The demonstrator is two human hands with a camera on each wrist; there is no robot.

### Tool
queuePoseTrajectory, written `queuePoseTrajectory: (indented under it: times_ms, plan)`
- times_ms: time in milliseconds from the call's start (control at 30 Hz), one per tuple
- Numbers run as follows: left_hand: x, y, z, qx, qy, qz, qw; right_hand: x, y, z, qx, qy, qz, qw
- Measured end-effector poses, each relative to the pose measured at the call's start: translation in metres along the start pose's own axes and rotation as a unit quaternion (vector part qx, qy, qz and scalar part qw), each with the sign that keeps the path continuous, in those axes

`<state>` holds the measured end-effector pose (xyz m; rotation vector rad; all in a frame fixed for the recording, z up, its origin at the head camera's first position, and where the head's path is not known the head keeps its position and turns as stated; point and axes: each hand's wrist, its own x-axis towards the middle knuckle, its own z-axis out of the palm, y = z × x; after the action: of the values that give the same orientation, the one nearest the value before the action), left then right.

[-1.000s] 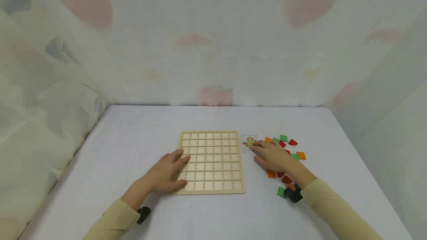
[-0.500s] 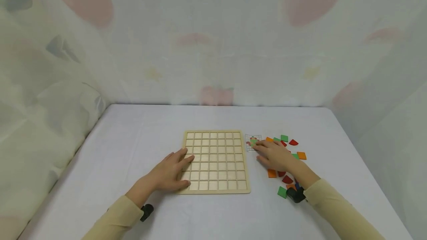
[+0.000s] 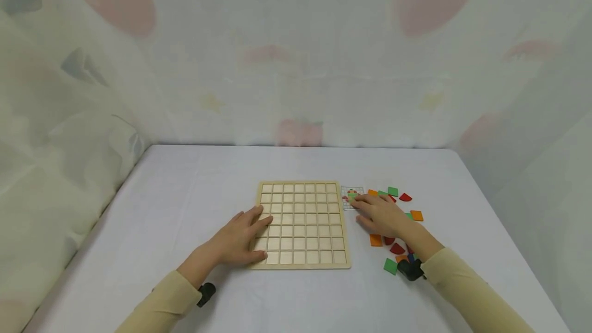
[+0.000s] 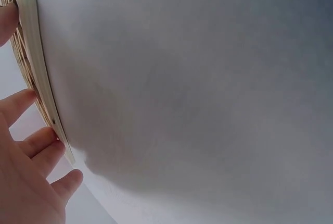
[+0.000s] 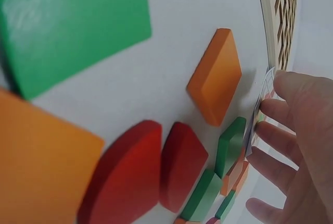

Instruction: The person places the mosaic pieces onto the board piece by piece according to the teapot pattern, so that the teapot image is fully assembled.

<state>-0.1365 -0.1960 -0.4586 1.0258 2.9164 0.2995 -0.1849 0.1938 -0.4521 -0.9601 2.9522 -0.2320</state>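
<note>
A wooden grid board lies flat on the white table, its squares holding no pieces. My left hand rests on its left edge with spread fingers; in the left wrist view the fingertips touch the rim. Close beside the board's upper right edge is a small printed pattern card with red and green shapes on a grid. My right hand lies over the card's lower right part, its loosely extended fingers touching it, as the right wrist view also shows for the card.
Loose tiles lie around and under the right hand and wrist: green squares, orange squares and red quarter-round pieces. Each wrist carries a black camera. Patterned cloth encloses the table at the back and sides.
The board has slid a little to the right with my left hand on it. The card and my right hand have also shifted slightly right. The loose tiles have stayed about where they were.
</note>
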Motion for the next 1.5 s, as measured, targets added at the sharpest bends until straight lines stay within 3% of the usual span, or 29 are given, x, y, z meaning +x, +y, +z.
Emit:
queuePoseTrajectory:
  times_ms: [133, 367, 633, 967, 1300, 1500]
  plan:
    - [-0.001, -0.002, -0.003, -0.002, -0.011, -0.020, 0.9997, 0.000, 0.001, 0.001, -0.001, 0.001, -0.004, 1.0000]
    - [-0.002, -0.014, -0.008, -0.018, 0.003, -0.045, 0.9988, -0.001, 0.005, 0.002, 0.015, 0.009, -0.005, 0.9998]
    - [-0.001, -0.026, -0.011, -0.049, 0.000, -0.055, 0.9973, -0.006, 0.020, -0.002, 0.100, 0.063, -0.015, 0.9928]
    - [0.000, -0.029, -0.008, -0.071, 0.006, -0.039, 0.9967, -0.025, 0.039, -0.018, 0.180, 0.115, 0.061, 0.9751]
    - [0.000, -0.031, -0.005, -0.066, 0.004, -0.037, 0.9971, -0.051, 0.051, -0.022, 0.201, 0.157, 0.095, 0.9622]
    - [0.001, -0.031, -0.006, -0.067, 0.005, -0.038, 0.9970, -0.072, 0.050, -0.017, 0.226, 0.159, 0.118, 0.9538]
